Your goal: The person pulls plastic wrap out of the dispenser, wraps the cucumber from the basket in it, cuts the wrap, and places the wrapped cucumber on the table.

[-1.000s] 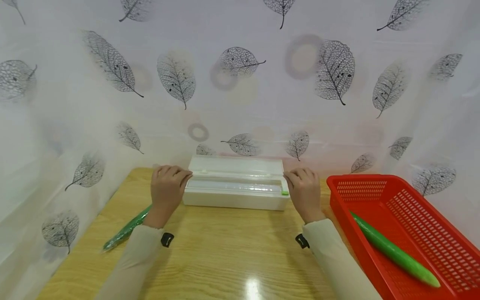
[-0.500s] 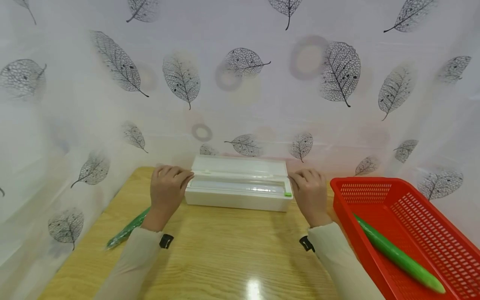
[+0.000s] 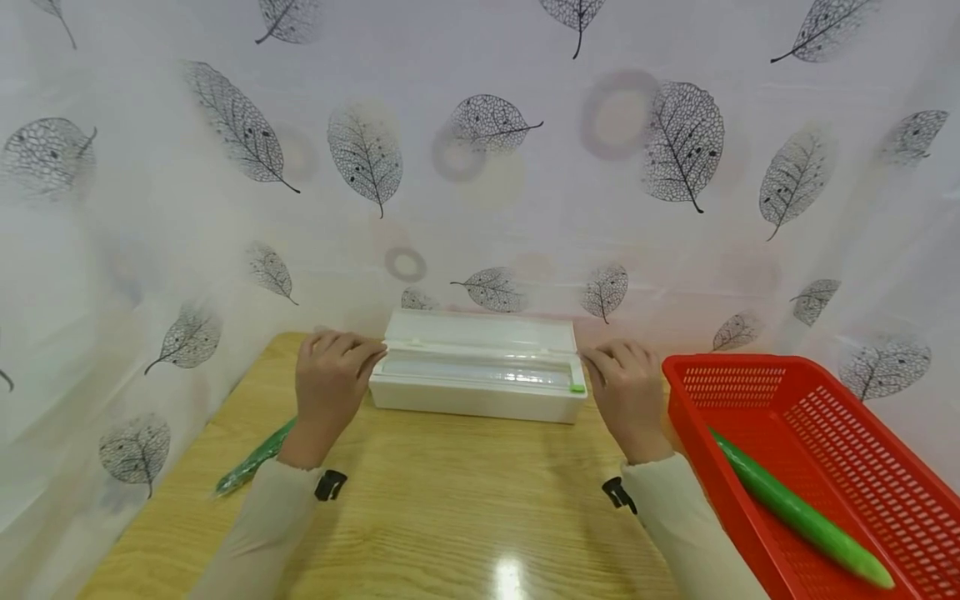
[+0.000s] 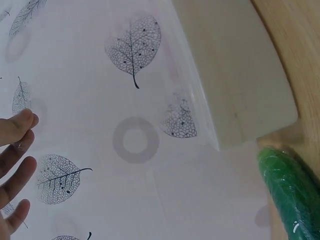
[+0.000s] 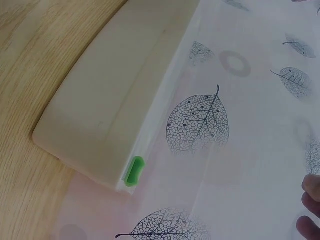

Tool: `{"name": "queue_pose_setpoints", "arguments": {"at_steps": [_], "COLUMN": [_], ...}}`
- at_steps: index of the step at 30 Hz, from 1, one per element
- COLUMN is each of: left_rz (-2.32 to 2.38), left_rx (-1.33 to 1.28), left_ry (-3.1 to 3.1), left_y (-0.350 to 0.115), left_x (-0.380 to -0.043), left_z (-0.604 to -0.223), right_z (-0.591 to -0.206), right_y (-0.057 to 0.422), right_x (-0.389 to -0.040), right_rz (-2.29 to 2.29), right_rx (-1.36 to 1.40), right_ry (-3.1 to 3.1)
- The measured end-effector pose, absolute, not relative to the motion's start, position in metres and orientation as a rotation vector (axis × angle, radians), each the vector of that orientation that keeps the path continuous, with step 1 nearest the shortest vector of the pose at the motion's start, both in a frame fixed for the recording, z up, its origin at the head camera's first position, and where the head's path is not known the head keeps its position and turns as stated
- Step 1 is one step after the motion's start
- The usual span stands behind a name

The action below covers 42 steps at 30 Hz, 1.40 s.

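Note:
A white cling film dispenser (image 3: 472, 402) stands at the table's far side, its lid (image 3: 480, 327) tipped back. Inside lies a shiny roll of cling film (image 3: 517, 377). At the dispenser's left end my left hand (image 3: 330, 390) pinches the clear film's edge between thumb and forefinger. My right hand (image 3: 626, 392) pinches the other end of that edge at the right. The film is so clear that its outline hardly shows. A green slider (image 5: 134, 171) sits at the dispenser's right end. Behind my left wrist lies a cucumber wrapped in film (image 3: 258, 460), also in the left wrist view.
On the right stands a red plastic basket (image 3: 798, 367) with an unwrapped cucumber (image 3: 802, 512) in it. A leaf-patterned curtain (image 3: 480, 208) hangs behind the wooden table (image 3: 457, 500) and down its left side.
The view has shifted slightly, so things sit a little further right. My right hand has moved slightly outward from the dispenser's end; the left hand stays nearly in place.

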State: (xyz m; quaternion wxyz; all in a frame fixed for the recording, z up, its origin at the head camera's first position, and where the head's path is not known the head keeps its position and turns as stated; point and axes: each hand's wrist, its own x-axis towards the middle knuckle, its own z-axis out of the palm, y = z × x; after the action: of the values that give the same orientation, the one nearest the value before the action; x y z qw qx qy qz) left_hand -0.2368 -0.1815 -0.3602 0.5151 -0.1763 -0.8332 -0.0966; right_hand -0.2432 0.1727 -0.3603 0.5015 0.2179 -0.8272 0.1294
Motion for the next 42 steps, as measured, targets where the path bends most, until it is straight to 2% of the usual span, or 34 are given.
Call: {"name": "queue_pose_setpoints", "arguments": {"at_steps": [42], "left_rz": [-0.397], "left_rx": [-0.469], "left_ry": [-2.079], "left_y": [-0.189], "left_x": [-0.210], "left_z": [-0.325], "right_z": [-0.321], "right_y": [0.174], "right_x": [-0.213], "right_rz": [0.385], "right_rx": [0.575], "right_ry": [-2.018]}}
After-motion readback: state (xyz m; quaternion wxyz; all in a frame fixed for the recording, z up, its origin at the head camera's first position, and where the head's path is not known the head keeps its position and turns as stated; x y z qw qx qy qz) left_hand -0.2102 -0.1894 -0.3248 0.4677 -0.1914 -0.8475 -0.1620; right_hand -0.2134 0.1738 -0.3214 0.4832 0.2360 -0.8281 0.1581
